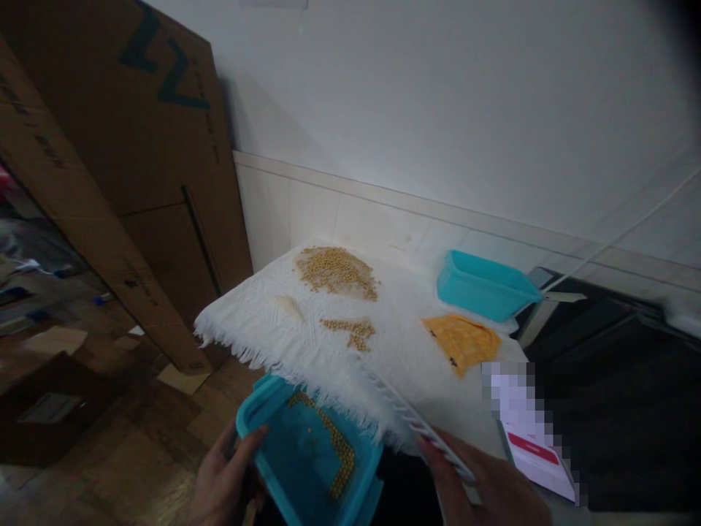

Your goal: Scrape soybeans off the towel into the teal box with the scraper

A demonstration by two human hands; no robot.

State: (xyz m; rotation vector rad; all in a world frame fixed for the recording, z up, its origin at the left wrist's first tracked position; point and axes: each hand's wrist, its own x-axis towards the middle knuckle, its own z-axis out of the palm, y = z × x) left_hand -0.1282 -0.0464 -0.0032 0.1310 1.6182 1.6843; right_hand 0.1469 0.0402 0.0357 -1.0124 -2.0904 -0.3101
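Observation:
My left hand [236, 467] grips the near left rim of a turquoise plastic tray [290, 453], thumb over the edge. The tray is held tilted under the table's fringed edge, with a band of round yellow beans [342, 456] along its right side. My right hand [471, 467] is closed around the handle of a white brush [405, 413]. The brush's far end, blurred, rests over the white cloth [312, 358] on the table. Just past it lies a small patch of beans [350, 332]. A larger heap of beans [336, 270] sits farther back.
A turquoise bin [487, 285] stands at the back right, with a yellow cloth [463, 340] in front of it. A card with a red label [531, 447] lies at the right edge. A tall cardboard box [158, 183] stands left of the table, by the white wall.

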